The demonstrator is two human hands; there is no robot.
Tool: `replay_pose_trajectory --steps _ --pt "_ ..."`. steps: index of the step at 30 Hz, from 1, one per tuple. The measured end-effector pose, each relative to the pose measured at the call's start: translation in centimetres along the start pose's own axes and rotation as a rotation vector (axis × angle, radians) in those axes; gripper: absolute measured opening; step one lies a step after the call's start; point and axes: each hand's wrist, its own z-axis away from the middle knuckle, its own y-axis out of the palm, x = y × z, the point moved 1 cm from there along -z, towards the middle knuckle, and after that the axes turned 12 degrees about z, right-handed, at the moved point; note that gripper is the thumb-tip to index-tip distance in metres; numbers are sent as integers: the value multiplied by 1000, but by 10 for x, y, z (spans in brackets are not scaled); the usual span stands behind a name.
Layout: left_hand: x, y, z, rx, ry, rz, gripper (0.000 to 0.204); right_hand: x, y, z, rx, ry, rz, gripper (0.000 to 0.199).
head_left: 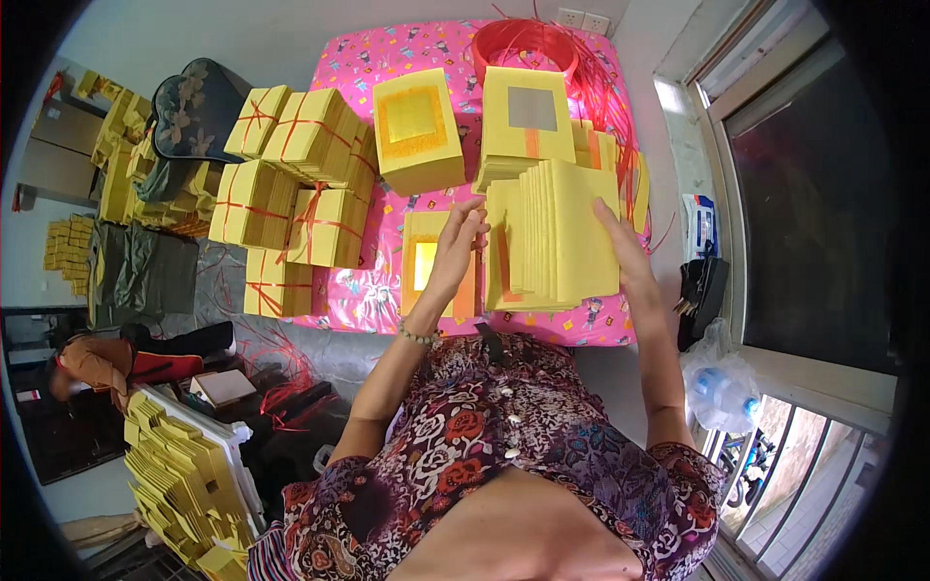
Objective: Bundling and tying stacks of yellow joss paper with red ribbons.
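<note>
A white wall (242,39) stood behind the desk (368,290), which wore a pink patterned cloth. A socket (582,19) sat high on that wall. To the right, daylight came through a window (814,213) with a pale frame. Grey floor (87,489) showed at lower left, beside a dark cushioned chair (194,107).

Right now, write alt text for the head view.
A person's left hand and right hand hold a fanned stack of yellow paper sheets between them over a pink patterned cloth. Red-tied yellow bundles are piled to the left.
</note>
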Motion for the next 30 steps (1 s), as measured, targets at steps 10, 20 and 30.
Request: replay_pose_trajectory --steps 10,20,30 --pt "46 2 -5 -58 -189 62 58 -10 9 -24 33 26 230 59" --pt "49 16 -4 7 -260 20 79 -16 14 -25 16 44 305 65" --pt "24 36 -3 97 -163 -160 101 -25 9 -29 -9 24 262 61"
